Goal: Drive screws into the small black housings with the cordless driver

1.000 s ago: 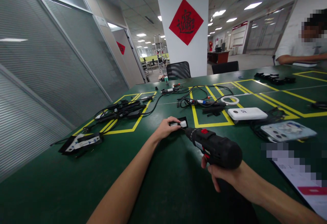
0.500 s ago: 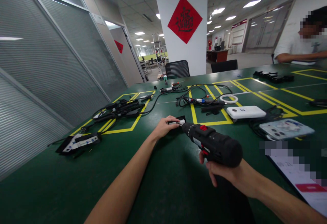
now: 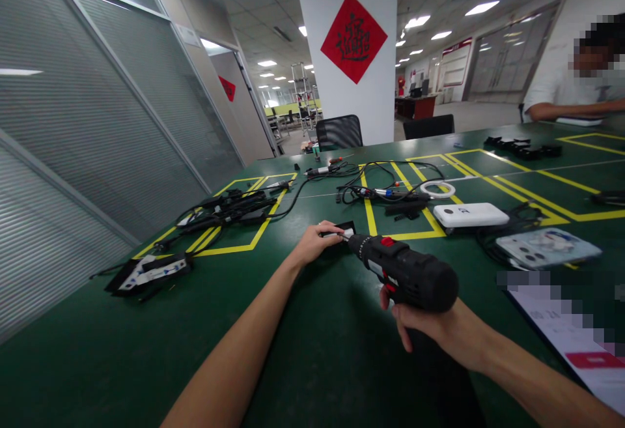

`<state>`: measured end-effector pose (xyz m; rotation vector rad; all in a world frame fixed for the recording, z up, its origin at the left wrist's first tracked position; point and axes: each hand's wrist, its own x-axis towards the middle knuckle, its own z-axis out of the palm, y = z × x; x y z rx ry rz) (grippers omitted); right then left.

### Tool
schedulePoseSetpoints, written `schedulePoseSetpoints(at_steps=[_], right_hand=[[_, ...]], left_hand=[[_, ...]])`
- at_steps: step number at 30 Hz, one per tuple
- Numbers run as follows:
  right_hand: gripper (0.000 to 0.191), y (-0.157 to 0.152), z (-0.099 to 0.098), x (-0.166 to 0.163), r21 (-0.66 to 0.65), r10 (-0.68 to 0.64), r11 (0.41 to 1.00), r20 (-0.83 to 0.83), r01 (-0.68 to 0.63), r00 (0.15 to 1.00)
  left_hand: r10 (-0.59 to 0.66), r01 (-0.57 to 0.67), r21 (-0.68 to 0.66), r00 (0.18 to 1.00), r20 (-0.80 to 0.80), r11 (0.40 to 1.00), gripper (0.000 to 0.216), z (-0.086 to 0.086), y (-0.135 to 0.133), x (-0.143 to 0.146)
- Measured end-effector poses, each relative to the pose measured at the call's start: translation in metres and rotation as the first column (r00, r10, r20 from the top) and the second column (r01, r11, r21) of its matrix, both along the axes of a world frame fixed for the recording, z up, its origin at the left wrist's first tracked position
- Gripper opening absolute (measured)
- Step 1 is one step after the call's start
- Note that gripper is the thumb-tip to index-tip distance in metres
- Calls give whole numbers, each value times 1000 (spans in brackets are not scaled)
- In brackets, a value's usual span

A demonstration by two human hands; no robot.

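Note:
My right hand [image 3: 422, 324] is wrapped round the grip of a black cordless drill [image 3: 403, 271] with red switches. The drill points away and to the left, its chuck close to the fingers of my left hand [image 3: 316, 243]. Those fingers are closed on a small black-and-white part [image 3: 347, 227] lying on the green table. The bit's tip meets the part near my left fingertips; the exact contact point is too small to make out. My left hand covers much of the part.
Tangled black cables [image 3: 234, 210] lie at left, beside a black-and-white assembly [image 3: 151, 275]. To the right are a white power bank [image 3: 469, 214], a phone in a patterned case [image 3: 547, 247] and a lit screen [image 3: 566, 330]. A person in white [image 3: 561, 96] sits at far right.
The rear of the drill has shifted slightly left and up with my right hand. My left hand and the part stay in place.

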<state>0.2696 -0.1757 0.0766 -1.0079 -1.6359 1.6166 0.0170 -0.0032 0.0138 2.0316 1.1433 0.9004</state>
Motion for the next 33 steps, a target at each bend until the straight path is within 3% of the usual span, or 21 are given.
schedulePoseSetpoints(at_steps=[13,29,33], right_hand=[[12,-2,4,-7,10,-57,998,144,56,988],[22,-1,2,-6,-29,-46,999,26,47,999],[13,0,-1,-5,-26,-51,998,50,52,997]], left_hand=[[4,-4,-12,1000,9,1000,28,-1,0,0],[-2,2,10,1000,-13,1000,29,-1,0,-1],[4,-4,13,1000,-9,1000,29,-1,0,-1]])
